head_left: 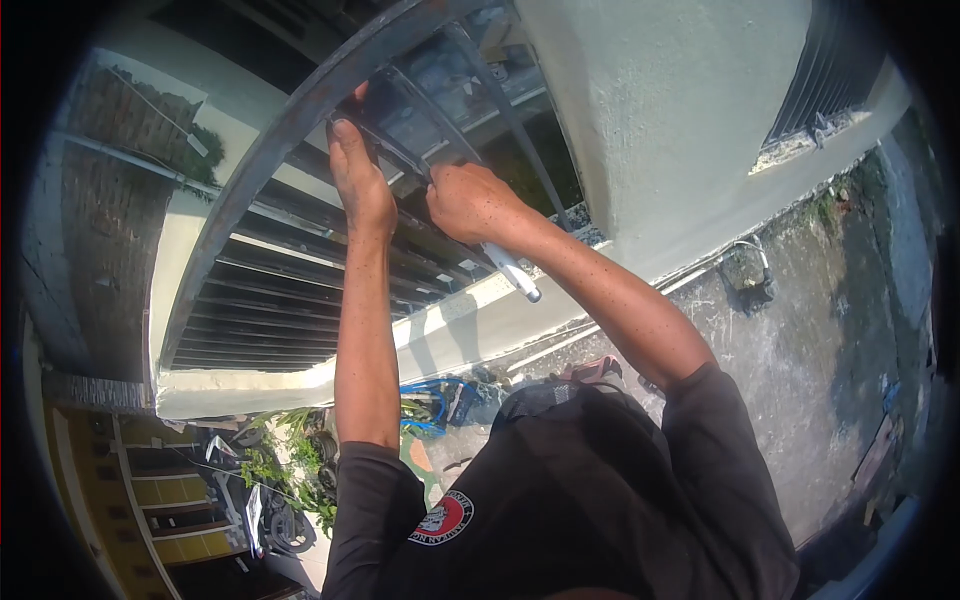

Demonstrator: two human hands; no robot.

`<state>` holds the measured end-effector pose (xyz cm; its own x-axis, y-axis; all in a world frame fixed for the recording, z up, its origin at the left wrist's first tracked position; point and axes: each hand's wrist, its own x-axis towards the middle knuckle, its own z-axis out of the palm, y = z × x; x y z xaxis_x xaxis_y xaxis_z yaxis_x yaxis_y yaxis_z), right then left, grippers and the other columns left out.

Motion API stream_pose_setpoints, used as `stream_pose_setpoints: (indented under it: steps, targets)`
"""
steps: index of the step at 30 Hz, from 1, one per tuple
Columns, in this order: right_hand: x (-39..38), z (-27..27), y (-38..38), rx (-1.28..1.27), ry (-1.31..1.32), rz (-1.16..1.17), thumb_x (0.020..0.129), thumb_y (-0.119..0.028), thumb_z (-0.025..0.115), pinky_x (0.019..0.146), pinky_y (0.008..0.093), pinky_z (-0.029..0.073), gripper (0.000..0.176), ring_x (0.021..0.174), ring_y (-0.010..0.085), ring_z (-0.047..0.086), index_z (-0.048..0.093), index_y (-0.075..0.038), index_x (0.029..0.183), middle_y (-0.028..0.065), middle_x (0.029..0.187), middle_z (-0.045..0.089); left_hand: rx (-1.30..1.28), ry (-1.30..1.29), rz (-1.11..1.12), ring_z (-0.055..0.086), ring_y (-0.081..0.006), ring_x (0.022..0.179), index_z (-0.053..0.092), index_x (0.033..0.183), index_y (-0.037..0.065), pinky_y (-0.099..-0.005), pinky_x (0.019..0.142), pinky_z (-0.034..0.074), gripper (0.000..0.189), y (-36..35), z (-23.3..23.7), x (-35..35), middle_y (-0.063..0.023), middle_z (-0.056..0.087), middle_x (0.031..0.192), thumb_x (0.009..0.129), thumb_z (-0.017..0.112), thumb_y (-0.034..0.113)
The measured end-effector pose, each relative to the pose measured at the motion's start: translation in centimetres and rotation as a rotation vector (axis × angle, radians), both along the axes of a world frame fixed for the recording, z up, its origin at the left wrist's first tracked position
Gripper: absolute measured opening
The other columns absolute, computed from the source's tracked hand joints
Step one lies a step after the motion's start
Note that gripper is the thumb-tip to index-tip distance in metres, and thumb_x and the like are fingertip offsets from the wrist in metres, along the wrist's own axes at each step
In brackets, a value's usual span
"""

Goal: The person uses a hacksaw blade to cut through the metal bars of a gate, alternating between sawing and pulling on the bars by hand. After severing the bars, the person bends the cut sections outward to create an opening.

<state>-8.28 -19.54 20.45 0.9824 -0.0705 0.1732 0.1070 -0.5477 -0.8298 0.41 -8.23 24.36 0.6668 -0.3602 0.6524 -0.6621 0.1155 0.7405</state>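
Observation:
Both my hands are raised at a dark metal railing [240,190] with a curved top rail. My left hand [362,185] is at a slanted bar close to that rail, thumb up and seemingly closed around the bar; its other fingers are mostly hidden. Lower and to the right, my right hand [470,203] is closed in a fist around a white rod-like handle [513,273], whose rounded end sticks out below the fist. Whatever is at the handle's other end is hidden by the hand and bars.
A pale plastered wall [640,130] rises right of the railing, above a white ledge [480,310]. Below lies grey concrete ground [760,380] with a stone-like block [745,272]. Blue tubing [430,405], green plants [290,460] and a parked motorbike [285,525] are lower left.

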Motion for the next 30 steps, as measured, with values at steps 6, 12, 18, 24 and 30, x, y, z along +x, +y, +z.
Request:
stream_pose_setpoints:
  steps: [6, 12, 18, 24, 30]
  targets:
    - [-0.4, 5.3, 0.8, 0.030, -0.146, -0.004, 0.095, -0.018, 0.044, 0.087, 0.0525, 0.051, 0.034, 0.095, 0.0474, 0.066, 0.064, 0.009, 0.104, 0.0321, 0.094, 0.068, 0.062, 0.038, -0.010, 0.038, -0.0227, 0.143, 0.041, 0.147, 0.007, -0.0404, 0.120, 0.030, 0.065, 0.4, 0.4, -0.4, -0.0092, 0.047, 0.150, 0.104, 0.036, 0.056]
    - [1.1, -2.2, 0.1, -0.016, 0.056, 0.007, 0.088, -0.017, 0.057, 0.085, 0.0529, 0.055, 0.034, 0.096, 0.0463, 0.069, 0.063, 0.009, 0.109, 0.0303, 0.092, 0.070, -0.016, 0.032, 0.017, 0.036, -0.0233, 0.144, 0.043, 0.145, 0.007, -0.0404, 0.120, 0.030, 0.066, -0.3, 0.0, -0.4, -0.0093, 0.045, 0.151, 0.104, 0.034, 0.058]
    - [-1.1, 5.1, 0.5, 0.044, -0.126, 0.022, 0.097, -0.017, 0.044, 0.083, 0.0543, 0.051, 0.033, 0.090, 0.0489, 0.067, 0.062, 0.010, 0.105, 0.0340, 0.089, 0.067, 0.039, 0.065, -0.008, 0.038, -0.0239, 0.143, 0.044, 0.145, 0.006, -0.0419, 0.122, 0.028, 0.066, 0.1, 0.2, -0.5, -0.0095, 0.046, 0.151, 0.103, 0.035, 0.058]
    - [0.1, -7.6, 1.1, 0.056, 0.131, -0.057, 0.098, -0.017, 0.044, 0.087, 0.0548, 0.051, 0.034, 0.093, 0.0489, 0.067, 0.060, 0.010, 0.109, 0.0337, 0.092, 0.068, 0.003, 0.061, 0.034, 0.031, -0.0278, 0.148, 0.040, 0.147, 0.011, -0.0490, 0.122, 0.022, 0.065, -0.2, -0.1, -0.3, -0.0105, 0.043, 0.154, 0.103, 0.034, 0.059]
    - [-1.5, -0.7, 0.1, 0.100, -0.013, 0.021, 0.098, -0.019, 0.045, 0.085, 0.0556, 0.052, 0.033, 0.091, 0.0497, 0.067, 0.061, 0.009, 0.105, 0.0343, 0.089, 0.067, 0.035, 0.060, 0.058, 0.029, -0.0273, 0.149, 0.036, 0.147, 0.010, -0.0480, 0.121, 0.024, 0.067, 0.0, -0.5, 0.3, -0.0107, 0.042, 0.154, 0.103, 0.033, 0.060]
